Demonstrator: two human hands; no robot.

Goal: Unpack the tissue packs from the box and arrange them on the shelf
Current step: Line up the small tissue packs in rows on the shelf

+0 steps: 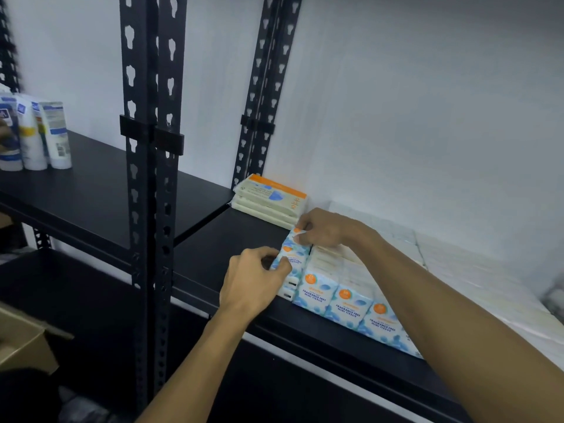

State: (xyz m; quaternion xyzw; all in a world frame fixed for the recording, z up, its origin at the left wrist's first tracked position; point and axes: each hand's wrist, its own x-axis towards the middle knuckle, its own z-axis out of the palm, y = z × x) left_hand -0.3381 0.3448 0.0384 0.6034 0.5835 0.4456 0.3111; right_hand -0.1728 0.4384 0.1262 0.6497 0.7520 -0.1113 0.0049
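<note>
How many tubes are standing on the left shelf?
4 show: a row at the far left edge. More may be cut off.

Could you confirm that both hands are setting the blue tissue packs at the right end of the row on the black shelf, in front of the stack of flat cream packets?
Not quite: in the head view the left hand and right hand hold the blue tissue packs at the left end of the row on the black shelf, not the right. They are indeed in front of the flat cream packets.
</note>
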